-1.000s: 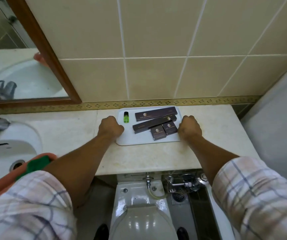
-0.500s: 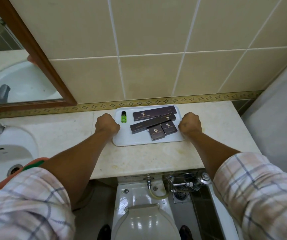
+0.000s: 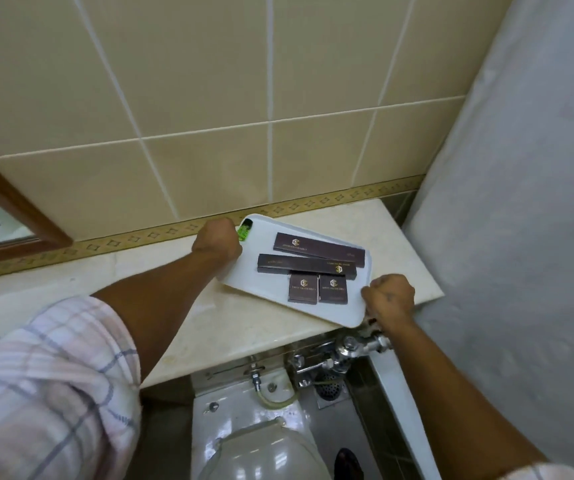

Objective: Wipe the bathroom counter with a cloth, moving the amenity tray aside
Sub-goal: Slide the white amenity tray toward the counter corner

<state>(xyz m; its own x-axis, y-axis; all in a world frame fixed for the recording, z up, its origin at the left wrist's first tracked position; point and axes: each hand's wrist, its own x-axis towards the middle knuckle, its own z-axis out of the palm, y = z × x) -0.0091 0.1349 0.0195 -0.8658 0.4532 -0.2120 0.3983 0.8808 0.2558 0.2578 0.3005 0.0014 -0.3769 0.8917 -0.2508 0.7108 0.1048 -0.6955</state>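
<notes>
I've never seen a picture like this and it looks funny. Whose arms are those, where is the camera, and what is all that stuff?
The camera sits on a person's head and looks down, so you see that person's own two arms. The left hand and the right hand each grip one end of a white tray. The tray sits crooked on the counter, with its near corner poking out over the edge. On the tray lie two long dark boxes, two small dark boxes and a little green bottle, partly hidden by the left hand. Behind is a tiled wall. Below the counter you can see a toilet. No cloth shows in this picture.
</notes>
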